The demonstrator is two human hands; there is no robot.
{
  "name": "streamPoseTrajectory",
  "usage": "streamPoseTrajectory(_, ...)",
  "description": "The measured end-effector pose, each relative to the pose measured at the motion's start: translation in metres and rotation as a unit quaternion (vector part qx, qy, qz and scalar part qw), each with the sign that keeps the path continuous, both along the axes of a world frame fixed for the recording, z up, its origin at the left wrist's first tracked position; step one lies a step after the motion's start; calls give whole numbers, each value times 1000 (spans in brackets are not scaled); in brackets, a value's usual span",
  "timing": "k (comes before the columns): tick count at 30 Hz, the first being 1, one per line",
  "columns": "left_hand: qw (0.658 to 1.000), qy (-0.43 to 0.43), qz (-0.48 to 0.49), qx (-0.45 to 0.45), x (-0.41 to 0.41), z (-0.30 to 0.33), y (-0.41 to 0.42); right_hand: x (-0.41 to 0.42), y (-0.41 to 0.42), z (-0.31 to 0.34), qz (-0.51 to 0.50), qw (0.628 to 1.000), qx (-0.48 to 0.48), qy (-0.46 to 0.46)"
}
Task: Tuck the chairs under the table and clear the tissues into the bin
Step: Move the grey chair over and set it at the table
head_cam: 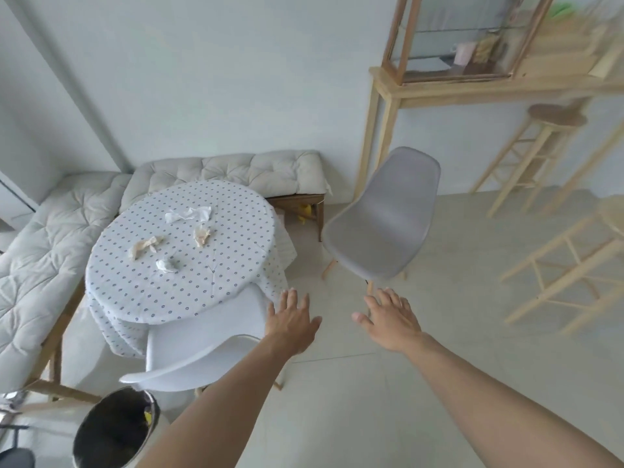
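A round table (236,265) with a dotted cloth holds several crumpled tissues (189,214). A white chair (202,352) sits partly under its near edge. A grey chair (381,228) stands apart on the floor to the right, turned away from the table. A metal bin (114,430) stands at the lower left, beside the white chair. My left hand (292,324) hovers open just right of the white chair's back. My right hand (391,320) is open below the grey chair's seat, not touching it.
A cushioned corner bench (236,170) wraps the table's far and left sides. A wooden console (472,89) with a glass cabinet stands at the back right. Two wooden stools (553,119) are on the right. Tiled floor lies between me and the chairs.
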State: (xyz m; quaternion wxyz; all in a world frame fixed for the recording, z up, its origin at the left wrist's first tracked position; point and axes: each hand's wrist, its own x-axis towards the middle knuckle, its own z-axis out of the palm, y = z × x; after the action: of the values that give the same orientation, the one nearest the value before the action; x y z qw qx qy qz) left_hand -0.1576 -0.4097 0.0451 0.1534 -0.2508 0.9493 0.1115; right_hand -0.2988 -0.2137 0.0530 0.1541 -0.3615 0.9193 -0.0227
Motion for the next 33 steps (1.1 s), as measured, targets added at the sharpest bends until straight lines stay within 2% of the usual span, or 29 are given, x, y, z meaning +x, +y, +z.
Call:
streamPoseTrajectory(8,1000,2,-28,3,-118,26,102,-103,123,28,-54,998,-8,12)
streamPoseTrajectory(15,999,24,-44,-13,-219,35,139,-185,173,48,-69,997,-9,25)
streamPoseTrajectory(24,1000,21,5,-12,-345,9,120,-323,150,63,-20,999,-6,44)
streamPoseTrajectory(33,996,15,90,-13,-406,4,74,-440,88,73,62,996,17,57)
